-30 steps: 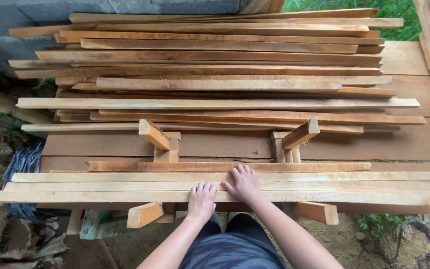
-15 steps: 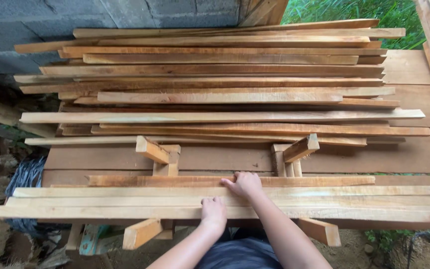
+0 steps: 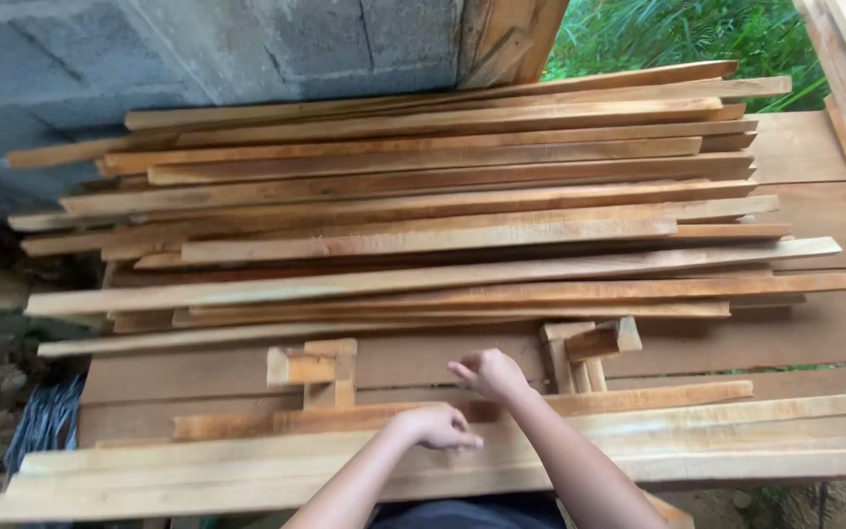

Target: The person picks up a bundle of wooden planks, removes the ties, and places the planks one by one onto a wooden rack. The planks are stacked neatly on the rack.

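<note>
My left hand, fingers curled loosely, rests on the pale rough-sawn slats along the near edge of the bench. My right hand hovers just above the reddish thin strip, fingers half bent, holding nothing. Behind lies a pile of long flat planks; two small wooden block supports stand between.

Under my hands lies a thin reddish-brown wood strip, long and rough-edged, flat and nearly level, its right end slightly higher. It rests on the brown table, just behind a bundle of pale long planks lying side by side along the near edge.
</note>
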